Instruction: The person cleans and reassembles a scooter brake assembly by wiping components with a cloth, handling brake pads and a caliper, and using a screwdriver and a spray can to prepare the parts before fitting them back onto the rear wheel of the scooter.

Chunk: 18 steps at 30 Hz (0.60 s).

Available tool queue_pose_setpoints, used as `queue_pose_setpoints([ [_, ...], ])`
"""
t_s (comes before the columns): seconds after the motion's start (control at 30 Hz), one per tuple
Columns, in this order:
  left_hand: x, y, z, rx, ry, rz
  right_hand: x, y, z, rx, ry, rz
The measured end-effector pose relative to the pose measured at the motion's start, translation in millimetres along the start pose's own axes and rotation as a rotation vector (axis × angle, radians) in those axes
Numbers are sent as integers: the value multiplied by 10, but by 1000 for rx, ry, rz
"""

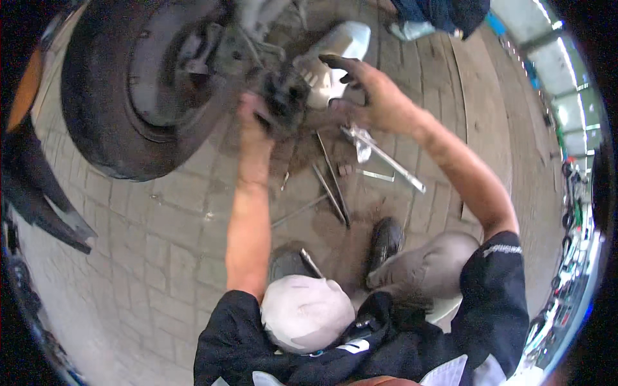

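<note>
A dark, blurred mechanical part [283, 96] sits beside the tyred wheel [96, 96]. My left hand [253, 116] has its fingers closed around the near left side of that part. I cannot tell whether the part is loose or attached to the assembly. To its right, my right hand [370, 96] is raised with dark-stained fingers and thumb spread apart, nothing visible between them. Behind this hand lies a pale metal cover [341, 51] with slots.
On the paving below my hands lie a long silver wrench-like bar [396, 164], a clear plastic scrap [363, 153], thin dark rods [331, 186] and an L-shaped rod [380, 175]. A board [483, 103] lies to the right. Someone's dark clothing [444, 13] shows at the top.
</note>
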<state>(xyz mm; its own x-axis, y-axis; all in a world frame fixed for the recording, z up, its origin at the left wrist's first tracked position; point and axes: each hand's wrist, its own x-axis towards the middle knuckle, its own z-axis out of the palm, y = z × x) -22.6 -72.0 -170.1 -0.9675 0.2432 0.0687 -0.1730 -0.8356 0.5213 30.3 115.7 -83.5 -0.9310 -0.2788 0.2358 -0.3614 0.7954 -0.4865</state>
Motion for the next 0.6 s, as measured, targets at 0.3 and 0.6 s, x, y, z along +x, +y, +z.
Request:
queue_pose_setpoints([
  [0.3,252,163,446,-19,14,-199,-1919,1234,1155,-288,-605,517],
  [0.6,459,-209,766,497,158,-76,-2071,1256,1681,6,-444,496],
])
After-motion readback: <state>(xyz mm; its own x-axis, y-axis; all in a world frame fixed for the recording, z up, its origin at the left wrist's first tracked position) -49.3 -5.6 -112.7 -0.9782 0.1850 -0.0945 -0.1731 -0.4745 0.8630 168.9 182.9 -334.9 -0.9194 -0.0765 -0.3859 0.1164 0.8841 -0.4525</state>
